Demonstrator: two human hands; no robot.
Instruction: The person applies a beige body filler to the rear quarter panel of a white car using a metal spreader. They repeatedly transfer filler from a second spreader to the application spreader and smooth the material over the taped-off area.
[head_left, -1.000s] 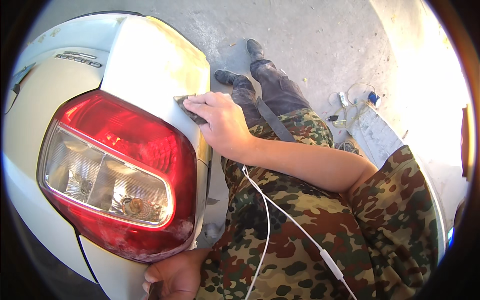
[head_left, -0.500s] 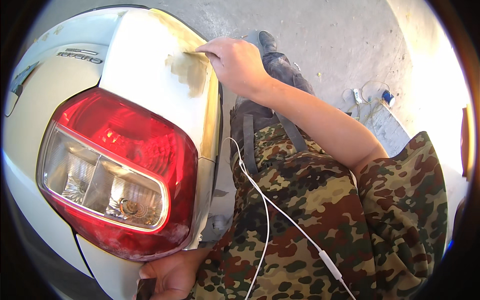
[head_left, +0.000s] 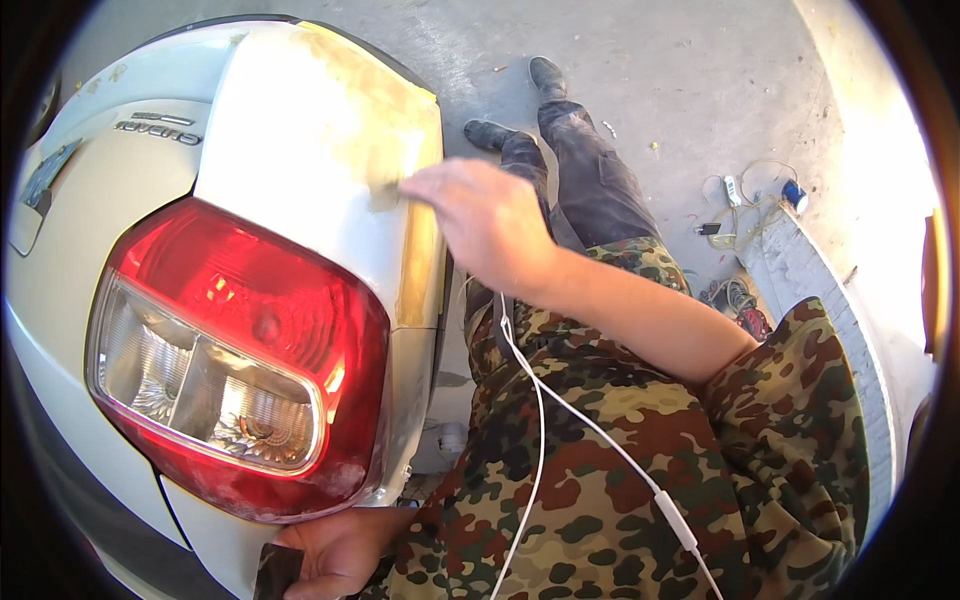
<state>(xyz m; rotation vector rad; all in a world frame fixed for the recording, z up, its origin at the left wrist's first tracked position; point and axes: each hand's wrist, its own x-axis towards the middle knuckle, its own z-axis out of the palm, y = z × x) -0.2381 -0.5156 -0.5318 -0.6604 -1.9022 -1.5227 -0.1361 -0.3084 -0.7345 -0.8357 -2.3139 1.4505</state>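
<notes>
The pale rear corner of a car fills the left side, with a red and clear tail light (head_left: pixel 255 350) set into it. Above the light, the body panel (head_left: pixel 290 130) carries tan and yellowish patches along its outer edge. My right hand (head_left: pixel 480 215) is at that edge, fingertips together on the panel and slightly smeared by motion. A small tan-grey area shows at the fingertips; what they hold is hard to make out. Low down, below the tail light, my left hand (head_left: pixel 340 550) grips a dark flat piece (head_left: pixel 277 572).
A white earphone cable (head_left: pixel 540 400) hangs over my camouflage clothing. Another person's dark-trousered legs (head_left: pixel 600 180) or my own stretch over the concrete floor (head_left: pixel 700 70). At right, cords with a white block (head_left: pixel 732 190) and a blue item (head_left: pixel 795 196) lie near a shoe (head_left: pixel 735 296).
My right hand has moved down along the panel's edge, toward the tail light. The olive-tan patch it was beside now looks paler. My left hand shows more of the dark piece.
</notes>
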